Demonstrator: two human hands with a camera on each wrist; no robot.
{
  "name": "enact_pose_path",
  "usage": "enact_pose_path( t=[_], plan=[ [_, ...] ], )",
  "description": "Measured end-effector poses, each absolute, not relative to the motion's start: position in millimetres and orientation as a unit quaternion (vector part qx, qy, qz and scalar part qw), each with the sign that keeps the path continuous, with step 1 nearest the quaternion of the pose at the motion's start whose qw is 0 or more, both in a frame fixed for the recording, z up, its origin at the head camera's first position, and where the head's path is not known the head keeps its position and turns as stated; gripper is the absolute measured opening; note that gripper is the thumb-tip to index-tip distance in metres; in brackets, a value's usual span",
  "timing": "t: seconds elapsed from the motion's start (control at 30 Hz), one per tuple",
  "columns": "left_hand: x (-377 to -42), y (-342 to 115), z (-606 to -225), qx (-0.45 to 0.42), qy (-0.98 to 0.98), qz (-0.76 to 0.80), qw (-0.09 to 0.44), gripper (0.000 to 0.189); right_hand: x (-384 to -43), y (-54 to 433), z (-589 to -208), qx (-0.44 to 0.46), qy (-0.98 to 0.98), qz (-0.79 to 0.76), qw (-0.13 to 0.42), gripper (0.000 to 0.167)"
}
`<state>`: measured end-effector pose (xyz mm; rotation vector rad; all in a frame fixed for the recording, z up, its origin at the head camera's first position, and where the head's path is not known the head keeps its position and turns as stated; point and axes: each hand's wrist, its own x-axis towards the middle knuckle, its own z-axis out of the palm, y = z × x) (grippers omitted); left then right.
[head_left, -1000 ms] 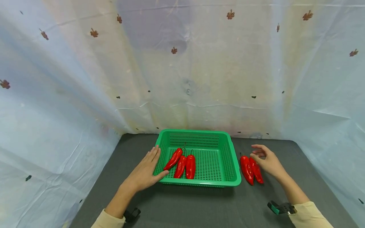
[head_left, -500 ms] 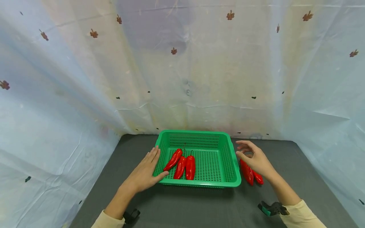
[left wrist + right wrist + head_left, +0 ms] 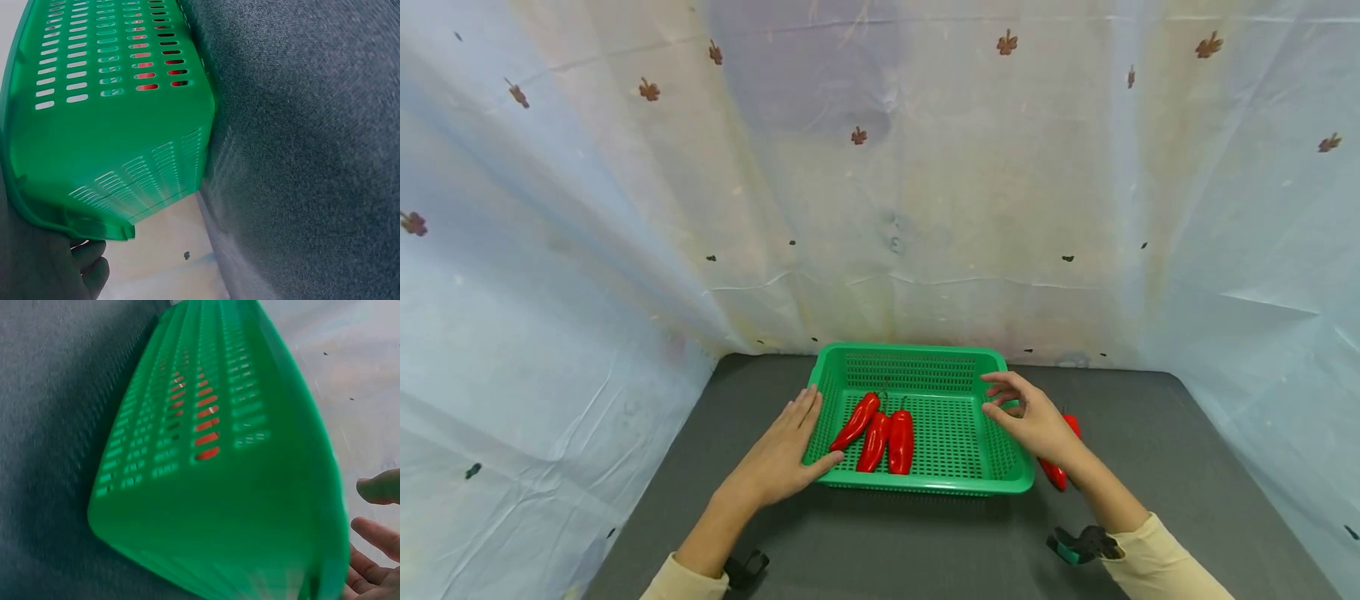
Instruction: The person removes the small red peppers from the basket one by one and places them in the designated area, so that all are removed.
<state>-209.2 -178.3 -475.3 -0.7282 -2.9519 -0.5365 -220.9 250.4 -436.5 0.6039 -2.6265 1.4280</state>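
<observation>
A green plastic basket [image 3: 925, 483] holds three red chili peppers, the left one [image 3: 854, 422] slanted, the middle one [image 3: 874, 442] and the right one [image 3: 901, 442] side by side. My left hand [image 3: 784, 450] rests on the basket's left rim with straight fingers, its thumb by the front rim. Over the right rim hovers my right hand [image 3: 1032, 423], thumb and fingers apart with nothing between them. Two more red chili peppers lie on the table right of the basket, a nearer one [image 3: 1053, 475] and a farther one [image 3: 1071, 423], both partly hidden by the right hand and forearm.
The dark grey table [image 3: 925, 542] runs up to a pale plastic sheet [image 3: 925, 217] with brown leaf prints, which hangs behind and at both sides. Black straps are on both wrists. Red shows through the basket's slots in both wrist views.
My right hand has moved left from above the two chili peppers on the table to the basket's right rim, still holding nothing. The left hand and the basket have stayed in place.
</observation>
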Motion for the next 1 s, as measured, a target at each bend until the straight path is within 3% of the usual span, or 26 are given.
enact_pose_path(
  t=[1.0],
  plan=[
    [-209.3,-179.4,-475.6,-0.233,-0.956,-0.174,0.027,0.108,-233.9,172.5,-440.3,0.225,-0.877,0.424,-0.016,0.053]
  ],
)
